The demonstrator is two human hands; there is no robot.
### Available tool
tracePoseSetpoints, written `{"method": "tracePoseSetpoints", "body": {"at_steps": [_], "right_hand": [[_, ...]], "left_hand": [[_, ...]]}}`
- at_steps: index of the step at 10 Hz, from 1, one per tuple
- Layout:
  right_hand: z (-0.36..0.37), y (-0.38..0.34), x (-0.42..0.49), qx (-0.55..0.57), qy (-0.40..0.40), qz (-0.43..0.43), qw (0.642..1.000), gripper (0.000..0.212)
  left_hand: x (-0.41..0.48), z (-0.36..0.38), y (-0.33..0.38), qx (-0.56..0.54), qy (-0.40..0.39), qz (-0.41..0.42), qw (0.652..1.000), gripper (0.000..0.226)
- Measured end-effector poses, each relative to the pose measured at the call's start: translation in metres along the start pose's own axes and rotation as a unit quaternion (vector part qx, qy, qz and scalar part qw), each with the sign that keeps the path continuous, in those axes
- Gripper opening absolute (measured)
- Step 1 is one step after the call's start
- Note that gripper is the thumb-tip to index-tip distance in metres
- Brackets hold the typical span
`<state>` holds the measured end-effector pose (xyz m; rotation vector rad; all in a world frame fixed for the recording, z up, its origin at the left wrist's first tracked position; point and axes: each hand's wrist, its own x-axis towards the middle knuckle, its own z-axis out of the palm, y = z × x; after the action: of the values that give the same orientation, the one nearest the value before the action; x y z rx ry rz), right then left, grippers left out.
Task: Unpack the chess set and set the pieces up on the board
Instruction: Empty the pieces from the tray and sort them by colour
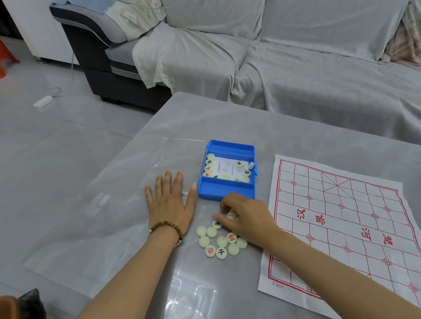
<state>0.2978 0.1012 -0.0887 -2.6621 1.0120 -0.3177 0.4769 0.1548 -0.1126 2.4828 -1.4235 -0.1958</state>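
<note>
From the head camera, the left hand (169, 206) lies flat on the grey table (226, 117). Its fingers are straight and spread, and it holds nothing. The fingertips touch the edge of the clear lid (173, 157). There is a bead bracelet (167, 229) on that wrist.

The right hand (245, 217) is just in front of the blue box (226, 188). Its fingers are curled around a white piece (231, 215). I cannot tell if there are more pieces inside the hand.

Right under that hand is a pile of loose pieces (221, 242) on the table. Some show red or black signs and some lie face down. More pieces (211, 167) sit in the box, around a paper slip (226, 168). The board (342, 224) is a thin sheet with red lines, lying to the right. No piece is on it.

I think the step now is taking the pieces out of the box. To do it well, put each handful down softly beside the pile so nothing rolls off the table. Get every piece out of the box. Then flip the blank ones over so all the signs show. Sort red from black. The sheet looks a bit wrinkly, so smooth it flat first, or the pieces may slide.
</note>
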Motion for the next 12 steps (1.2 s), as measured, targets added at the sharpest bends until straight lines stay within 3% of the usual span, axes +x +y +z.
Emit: {"method": "tracePoseSetpoints", "body": {"at_steps": [2,3,4,6,9,10,11,12], "right_hand": [[-0.015,0.005,-0.028,0.032,-0.015,-0.020,0.999,0.044],[-0.021,0.005,-0.050,0.083,-0.106,-0.034,0.990,0.057],[-0.013,0.004,-0.059,0.027,-0.168,-0.061,0.984,0.064],[-0.004,-0.010,-0.031,0.041,-0.159,-0.053,0.985,0.062],[0.005,-0.021,-0.008,-0.054,-0.170,-0.121,0.977,0.065],[0.008,-0.010,-0.002,-0.090,-0.145,-0.130,0.977,0.075],[0.004,-0.002,-0.006,-0.053,-0.132,-0.130,0.981,0.067],[-0.008,0.001,-0.017,0.098,-0.090,-0.065,0.989,0.056]], "left_hand": [[-0.001,-0.001,0.001,0.000,-0.003,-0.001,1.000,0.065],[0.000,0.000,0.000,-0.005,-0.001,-0.001,1.000,0.065],[0.000,0.000,0.000,-0.002,-0.001,-0.001,1.000,0.065],[-0.001,-0.001,0.000,-0.003,0.000,-0.003,1.000,0.064],[-0.001,-0.001,0.001,0.001,0.001,0.001,1.000,0.063],[-0.002,-0.001,0.000,-0.002,0.003,0.001,1.000,0.063],[-0.001,-0.001,0.001,-0.001,0.003,-0.001,1.000,0.063],[0.000,0.000,0.000,0.002,0.002,-0.002,1.000,0.063]]}}
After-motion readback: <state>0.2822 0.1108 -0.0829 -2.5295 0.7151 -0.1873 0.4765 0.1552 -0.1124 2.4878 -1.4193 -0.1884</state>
